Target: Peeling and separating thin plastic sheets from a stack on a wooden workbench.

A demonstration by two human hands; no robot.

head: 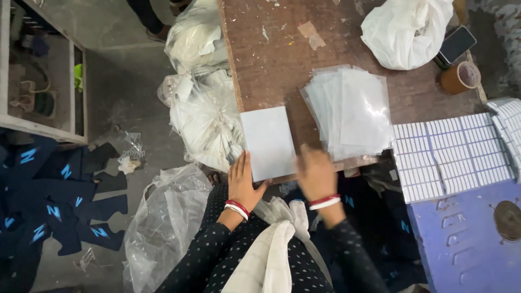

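Nearest the camera is the person's lap, in a black dotted garment with a cream cloth [271, 249] draped over it. Going from the left, dark navy fabric cut pieces with blue markings [49, 206] lie on the floor, then crumpled clear plastic bags [163, 222]. The left hand [242, 182] lies open and flat, fingers together, its fingertips touching the lower left edge of a thin white rectangular sheet [268, 142] at the near edge of the brown wooden worktop [271, 59]. The right hand [316, 173] is blurred, at the worktop's edge just beside the sheet; I cannot tell whether it holds anything. To its right sits a fanned stack of clear plastic sleeves [350, 111], then a grid of small white label blocks [450, 154].

The sheet looks light, flat and somewhat flexible, the sleeves slippery and flimsy. The sheet's overhanging near edge is probably the easiest place to pinch it.
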